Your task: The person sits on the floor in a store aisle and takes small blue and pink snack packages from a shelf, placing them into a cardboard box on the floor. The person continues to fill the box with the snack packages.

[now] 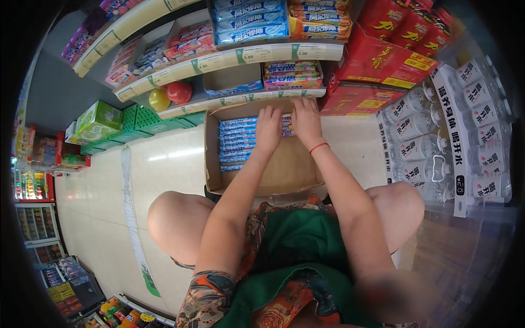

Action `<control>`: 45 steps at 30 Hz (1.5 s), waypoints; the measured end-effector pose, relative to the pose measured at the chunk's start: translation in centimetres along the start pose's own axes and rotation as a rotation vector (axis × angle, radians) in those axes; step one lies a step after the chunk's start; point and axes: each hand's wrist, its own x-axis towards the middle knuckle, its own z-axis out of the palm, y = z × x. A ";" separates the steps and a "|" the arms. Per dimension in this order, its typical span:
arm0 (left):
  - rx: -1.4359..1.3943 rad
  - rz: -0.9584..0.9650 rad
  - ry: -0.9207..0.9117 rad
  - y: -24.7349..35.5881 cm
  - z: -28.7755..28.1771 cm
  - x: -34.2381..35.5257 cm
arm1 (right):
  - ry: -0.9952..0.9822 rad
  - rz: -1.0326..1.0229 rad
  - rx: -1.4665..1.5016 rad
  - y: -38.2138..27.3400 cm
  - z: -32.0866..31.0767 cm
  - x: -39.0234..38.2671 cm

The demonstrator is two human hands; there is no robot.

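Note:
An open brown cardboard box point(298, 164) rests before my knees. Blue candy stick packs point(236, 139) lie in a stack of rows along its left side. At the far part of the box, my left hand point(268, 130) is closed on the left end of some small orange and yellow candy stick packs point(287, 124). My right hand point(307, 121), with a red cord at its wrist, closes on their right end beside the box's far right corner. My fingers hide both ends of these packs.
Shelves of candy rise beyond the box, with an emptied blue display carton point(232, 81) on the low tier. Red drink cartons point(358, 95) and bottled water point(415, 136) stand at the right. Green crates point(147, 124) line the shelf base at left.

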 end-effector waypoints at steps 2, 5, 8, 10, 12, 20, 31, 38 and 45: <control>-0.001 0.060 0.052 0.7 -1.2 2.1 | 0.037 0.028 0.033 -0.2 -1.2 1.4; 0.035 0.126 0.100 1.3 -2.4 4.5 | 0.089 0.013 0.018 0.3 -2.6 3.3; 0.114 0.061 0.068 1.3 -2.8 6.0 | 0.002 0.067 -0.039 1.1 -4.1 4.6; 0.153 -0.031 0.006 1.0 -2.7 6.8 | -0.044 0.123 -0.019 1.9 -4.1 5.3; 0.212 -0.089 -0.068 0.7 -2.7 7.6 | -0.174 0.174 -0.031 2.5 -4.3 5.9; 0.406 -0.238 -0.378 0.1 -2.4 10.1 | -0.465 0.255 -0.121 3.7 -3.0 8.1; 0.415 -0.232 -0.287 -1.2 -0.5 10.3 | -0.303 0.311 -0.142 3.3 -2.4 8.6; 0.203 -0.346 -0.111 0.5 -1.7 9.8 | -0.150 0.354 -0.005 2.7 -2.6 7.6; -0.031 -0.314 0.123 1.0 -2.7 9.3 | -0.012 0.401 0.074 1.5 -3.3 7.0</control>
